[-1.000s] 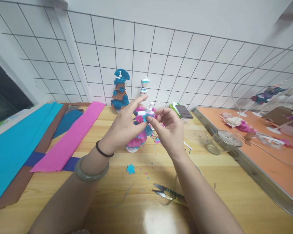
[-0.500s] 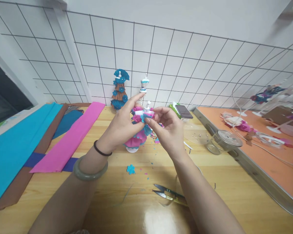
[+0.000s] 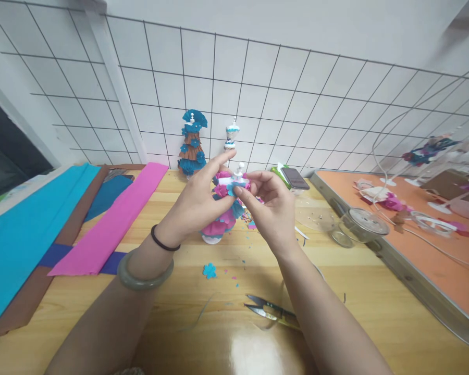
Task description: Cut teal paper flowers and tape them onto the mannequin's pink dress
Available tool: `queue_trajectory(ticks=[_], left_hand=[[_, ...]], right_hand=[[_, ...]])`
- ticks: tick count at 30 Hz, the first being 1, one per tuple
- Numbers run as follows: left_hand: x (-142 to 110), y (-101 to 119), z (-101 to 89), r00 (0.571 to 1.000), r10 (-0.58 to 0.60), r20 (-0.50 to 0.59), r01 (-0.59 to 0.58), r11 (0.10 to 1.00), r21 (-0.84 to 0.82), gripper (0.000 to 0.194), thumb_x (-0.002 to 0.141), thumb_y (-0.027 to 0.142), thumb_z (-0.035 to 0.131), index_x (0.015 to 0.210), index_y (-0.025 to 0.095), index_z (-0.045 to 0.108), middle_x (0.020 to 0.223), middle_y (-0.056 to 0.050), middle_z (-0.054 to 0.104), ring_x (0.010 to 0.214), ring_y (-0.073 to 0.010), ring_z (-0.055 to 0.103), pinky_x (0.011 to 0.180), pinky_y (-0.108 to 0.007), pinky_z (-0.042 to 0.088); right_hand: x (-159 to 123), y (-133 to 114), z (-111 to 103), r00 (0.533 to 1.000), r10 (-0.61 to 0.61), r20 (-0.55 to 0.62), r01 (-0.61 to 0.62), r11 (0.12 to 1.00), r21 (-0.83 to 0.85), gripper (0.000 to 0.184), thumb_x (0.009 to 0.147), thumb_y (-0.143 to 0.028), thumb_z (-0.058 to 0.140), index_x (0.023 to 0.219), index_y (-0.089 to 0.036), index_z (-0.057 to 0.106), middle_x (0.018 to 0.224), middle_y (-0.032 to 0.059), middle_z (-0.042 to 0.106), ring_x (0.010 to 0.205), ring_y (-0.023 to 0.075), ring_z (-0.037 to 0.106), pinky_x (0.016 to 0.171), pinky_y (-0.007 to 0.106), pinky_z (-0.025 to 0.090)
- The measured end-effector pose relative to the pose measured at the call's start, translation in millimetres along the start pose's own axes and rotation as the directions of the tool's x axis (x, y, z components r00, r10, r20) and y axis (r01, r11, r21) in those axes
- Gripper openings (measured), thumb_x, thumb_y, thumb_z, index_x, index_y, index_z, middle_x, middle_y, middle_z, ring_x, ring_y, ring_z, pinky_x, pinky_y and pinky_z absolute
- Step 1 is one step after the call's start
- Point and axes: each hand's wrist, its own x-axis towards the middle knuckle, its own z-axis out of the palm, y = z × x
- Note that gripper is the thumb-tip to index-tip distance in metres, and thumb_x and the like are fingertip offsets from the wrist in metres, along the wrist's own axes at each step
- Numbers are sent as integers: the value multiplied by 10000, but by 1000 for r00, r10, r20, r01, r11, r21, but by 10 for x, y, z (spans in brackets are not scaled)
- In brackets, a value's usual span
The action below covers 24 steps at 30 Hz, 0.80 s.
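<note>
A small white dress form wears a pink and blue crepe-paper dress [image 3: 220, 225], its white neck knob standing above the bodice. Around its upper left side curls my left hand [image 3: 197, 200], steadying it, with the index finger raised behind and the thumb at the front. My right hand [image 3: 271, 213] pinches a light blue paper flower [image 3: 230, 189] against the front of the bodice. The fingertips partly cover that flower. Another blue paper flower [image 3: 209, 271] lies on the wooden table in front of the dress form.
Thread snips [image 3: 271, 311] lie near my right forearm. Crepe-paper strips, including a pink one [image 3: 117, 219], cover the left side. Behind stand a brown-and-teal dressed form [image 3: 192, 148] and a white figure [image 3: 231, 136]. A phone [image 3: 294, 178] and a clear jar [image 3: 359, 225] are at right.
Both hands and the dress form have shifted very slightly to the right in view. The right fingers stay pinched on the flower at the bodice.
</note>
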Motion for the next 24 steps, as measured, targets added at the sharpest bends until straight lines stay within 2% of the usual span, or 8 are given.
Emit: queue_trajectory(ticks=[8, 13, 16, 18, 20, 22, 24], left_hand=[[33, -102, -56, 999, -18, -36, 16, 999, -52, 666, 744, 287, 668, 1349, 297, 389, 1247, -42, 535, 1039, -212, 576, 917, -346, 492], [49, -183, -97, 999, -46, -29, 43, 995, -91, 704, 728, 299, 691, 1356, 313, 373, 1109, -39, 590, 916, -201, 616, 818, -346, 541], [49, -199, -115, 999, -37, -30, 34, 995, -99, 707, 722, 304, 698, 1353, 317, 379, 1179, -44, 573, 991, -214, 603, 857, -351, 533], [49, -190, -127, 999, -31, -19, 29, 995, -94, 697, 725, 305, 696, 1350, 306, 390, 1254, -46, 543, 1062, -221, 578, 910, -351, 511], [51, -177, -139, 1000, -24, -1, 24, 995, -94, 689, 730, 299, 691, 1351, 292, 394, 1298, -46, 521, 1104, -221, 559, 954, -352, 487], [52, -173, -149, 1000, -13, 14, 14, 995, -100, 685, 735, 288, 686, 1355, 286, 394, 1314, -46, 512, 1123, -220, 551, 982, -359, 470], [54, -181, -158, 1000, 6, 23, -4, 994, -109, 690, 736, 280, 687, 1359, 285, 391, 1333, -46, 497, 1141, -223, 541, 1000, -370, 455]], right_hand=[[-28, -19, -4, 997, 12, 80, -19, 995, 95, 221, 759, -288, 707, 942, -233, 595, 741, -2, 568, 669, 140, 551, 635, 294, 501], [11, -23, -47, 998, 68, -8, -66, 987, 145, 145, 792, -299, 665, 902, -225, 606, 710, -12, 560, 614, 118, 540, 592, 271, 488], [63, 38, -76, 989, 123, -77, -111, 983, 144, 134, 785, -303, 663, 880, -218, 620, 712, -11, 585, 615, 116, 560, 607, 272, 501], [90, 107, -84, 983, 169, -75, -156, 976, 151, 177, 758, -293, 685, 906, -208, 638, 782, 9, 628, 682, 129, 598, 670, 291, 521], [104, 177, -78, 971, 239, 14, -238, 958, 158, 269, 727, -282, 711, 976, -197, 652, 891, 44, 671, 800, 159, 632, 745, 322, 529], [103, 228, -61, 941, 293, 167, -320, 933, 164, 322, 728, -291, 710, 1028, -186, 661, 985, 74, 694, 914, 195, 642, 801, 357, 526], [89, 248, -39, 916, 293, 275, -346, 923, 170, 313, 763, -312, 677, 1047, -181, 673, 1033, 79, 704, 977, 219, 640, 834, 380, 522]])
